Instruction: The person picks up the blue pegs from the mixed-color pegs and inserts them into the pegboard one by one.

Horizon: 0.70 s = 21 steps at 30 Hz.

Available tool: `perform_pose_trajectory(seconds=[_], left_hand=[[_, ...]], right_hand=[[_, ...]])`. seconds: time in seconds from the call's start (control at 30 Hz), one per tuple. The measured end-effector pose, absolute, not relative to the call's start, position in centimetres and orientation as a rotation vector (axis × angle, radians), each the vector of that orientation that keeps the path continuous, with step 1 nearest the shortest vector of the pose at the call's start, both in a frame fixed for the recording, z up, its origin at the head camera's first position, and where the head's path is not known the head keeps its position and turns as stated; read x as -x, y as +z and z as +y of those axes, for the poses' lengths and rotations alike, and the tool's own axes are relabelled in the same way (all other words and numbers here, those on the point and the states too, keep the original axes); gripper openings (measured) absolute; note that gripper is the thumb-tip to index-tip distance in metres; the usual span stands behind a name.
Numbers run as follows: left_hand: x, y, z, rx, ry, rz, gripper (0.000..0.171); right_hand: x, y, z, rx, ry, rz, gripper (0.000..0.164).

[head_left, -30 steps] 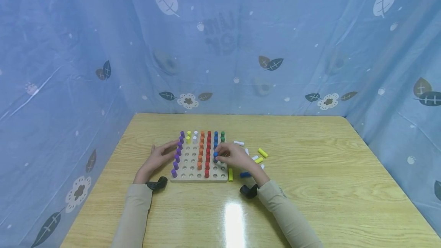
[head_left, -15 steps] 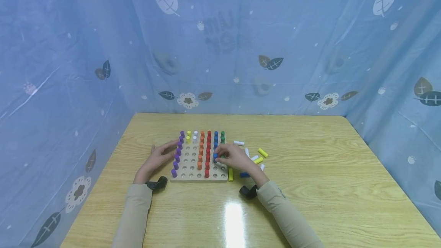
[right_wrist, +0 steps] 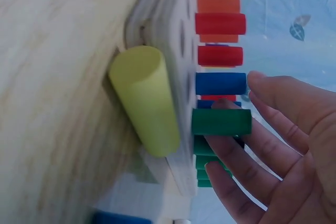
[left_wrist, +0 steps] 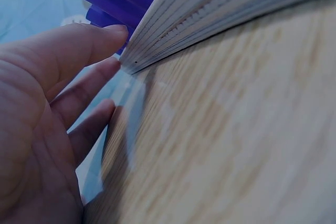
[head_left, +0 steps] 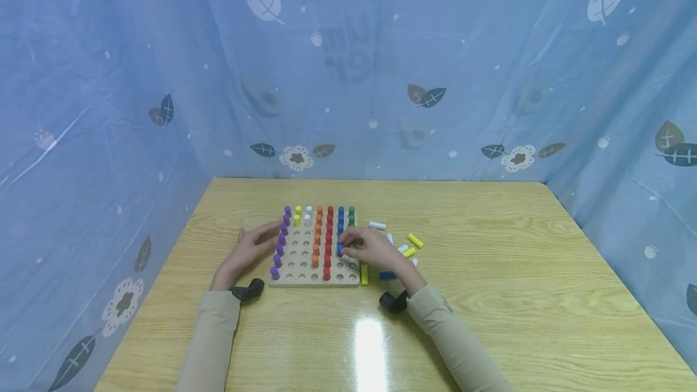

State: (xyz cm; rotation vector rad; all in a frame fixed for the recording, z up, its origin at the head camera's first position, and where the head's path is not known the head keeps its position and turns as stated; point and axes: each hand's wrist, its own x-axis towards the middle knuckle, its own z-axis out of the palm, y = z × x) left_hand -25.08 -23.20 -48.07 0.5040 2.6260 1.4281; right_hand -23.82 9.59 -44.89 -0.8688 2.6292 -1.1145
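A wooden pegboard point(head_left: 310, 285) lies left of the table's middle, with coloured pegs standing in columns. Just beyond its left edge, my left hand point(head_left: 253, 249) has fingers extended beside the purple pegs point(head_left: 280, 250); in the left wrist view the thumb reaches the board's corner. Over the right side, my right hand point(head_left: 377, 248) pinches a blue peg point(right_wrist: 220, 83) that stands upright in the blue column, level with its neighbours. The thumb is at its outer end; other fingers pass partly hidden behind a green peg point(right_wrist: 221, 122).
Loose pegs lie right of the board: a yellow peg point(head_left: 364, 275) along its edge, a blue peg point(head_left: 387, 275), a white peg point(head_left: 377, 225) and several more white and yellow ones. Red pegs point(head_left: 328, 250) and orange pegs point(head_left: 317, 239) stand in the board's middle columns.
The blue peg in my right hand has sunk slightly lower into its hole, the fingers going down with it. My left hand stays where it was.
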Motion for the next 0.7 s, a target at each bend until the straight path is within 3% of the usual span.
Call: perform_pose_trajectory(seconds=[0.17, 0.7], left_hand=[[24.5, -47.0, -22.8, -0.506, 1.433, 2.621, 0.045], [26.3, -50.5, -24.2, -0.493, 1.424, 2.638, 0.049]], right_hand=[[23.8, -44.3, 10.1, 0.893, -1.148, 2.64, 0.021], [24.0, -43.4, 12.0, 0.898, -1.187, 2.664, 0.024]])
